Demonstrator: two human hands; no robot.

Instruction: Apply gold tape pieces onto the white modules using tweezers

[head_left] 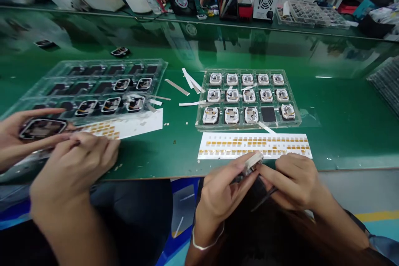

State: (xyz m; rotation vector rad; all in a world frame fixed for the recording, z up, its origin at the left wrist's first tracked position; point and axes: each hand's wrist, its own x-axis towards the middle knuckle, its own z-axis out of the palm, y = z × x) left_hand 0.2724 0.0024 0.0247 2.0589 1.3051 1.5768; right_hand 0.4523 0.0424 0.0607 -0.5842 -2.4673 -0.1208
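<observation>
Left grip (220, 191) on pale module (252, 163), right (291, 181) on tweezers (264, 198)

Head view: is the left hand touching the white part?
Touching: the head view shows the left hand with its fingers closed on the white part.

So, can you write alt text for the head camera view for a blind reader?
A person's left hand and right hand hold a small square module and dark tweezers above a white sheet of amber tape pieces, beside a clear tray of modules on a green bench. A co-worker's hands work at left.
</observation>
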